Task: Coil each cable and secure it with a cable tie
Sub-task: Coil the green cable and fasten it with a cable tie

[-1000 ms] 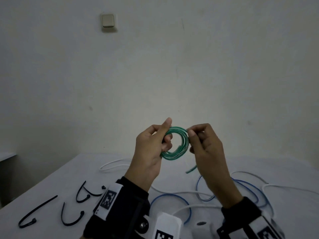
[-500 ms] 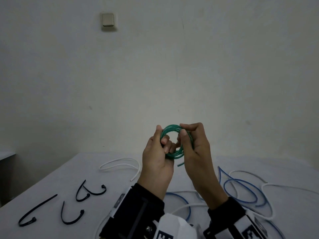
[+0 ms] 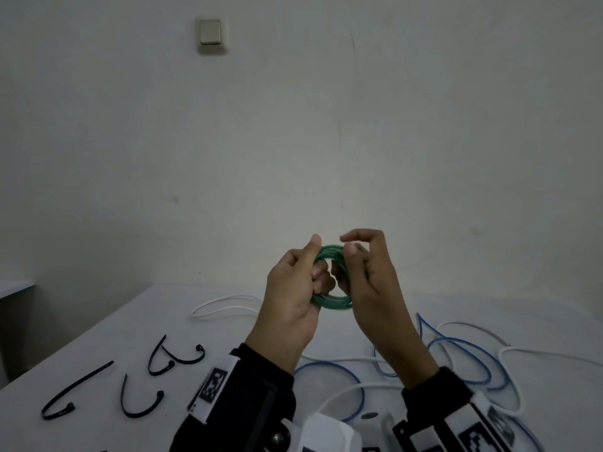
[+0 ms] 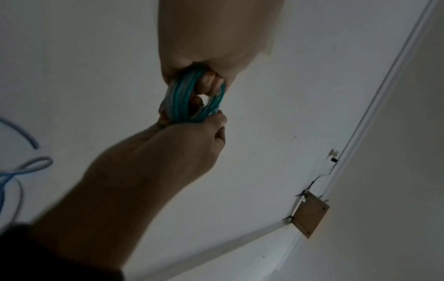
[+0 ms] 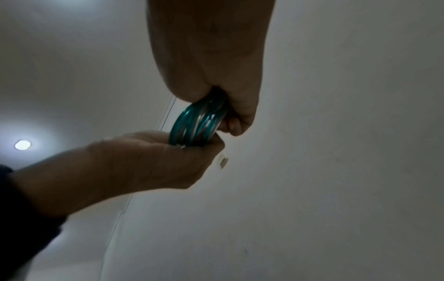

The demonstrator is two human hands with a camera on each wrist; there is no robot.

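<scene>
Both hands hold a green cable [image 3: 332, 304], wound into a small tight coil, in the air above the white table [image 3: 156, 314]. My left hand [image 3: 318, 262] grips the coil's left side, thumb on the outside and fingers through the ring. My right hand [image 3: 349, 256] grips the right side, index finger lifted above the coil. In the left wrist view the coil [image 4: 182, 98] sits between the left hand [image 4: 211, 79] above and the right hand [image 4: 192, 133] below. The right wrist view shows the coil [image 5: 197, 123] the same way. Several black cable ties [image 3: 140, 404] lie at the table's left.
Loose blue cable [image 3: 456, 349] and white cable [image 3: 225, 305] loop over the table under and right of my hands. A further white cable [image 3: 554, 357] trails toward the right edge. A wall stands behind the table, with a light switch [image 3: 210, 32] high up.
My hands have closed in on the coil. The loose green tail that hung below it a second ago no longer shows, and the coil looks tighter.
</scene>
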